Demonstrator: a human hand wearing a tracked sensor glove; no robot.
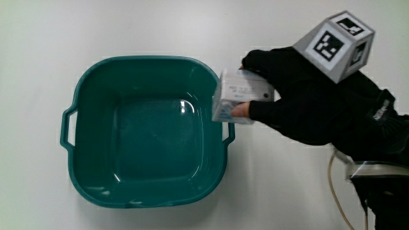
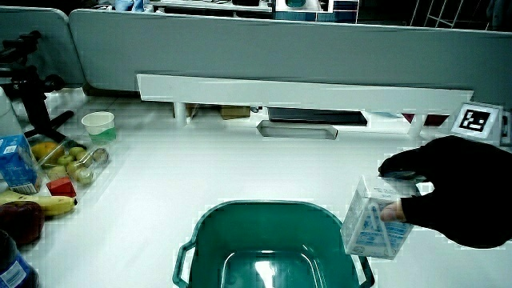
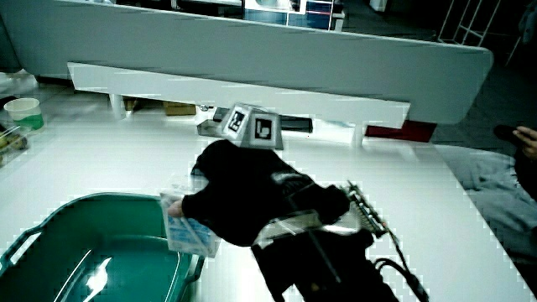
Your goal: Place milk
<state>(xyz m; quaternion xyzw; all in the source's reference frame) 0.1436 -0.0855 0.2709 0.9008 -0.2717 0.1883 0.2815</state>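
Black-gloved hand (image 1: pixel 307 102), fingers (image 1: pixel 255 64) closed around small white-and-blue milk carton (image 1: pixel 239 96), held just over rim of empty teal plastic tub (image 1: pixel 144 131), probably for lowering inside.

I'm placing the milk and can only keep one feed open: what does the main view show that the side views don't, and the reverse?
Only the main view shows the whole green tub, its full rim and bare bottom, with the milk carton over the rim at one handle. Only a side view shows the surroundings: a partition, a paper cup, bananas and a blue carton at the table's edge. Both show the gloved hand gripping the milk carton at the tub's rim, and the patterned cube on the hand's back.
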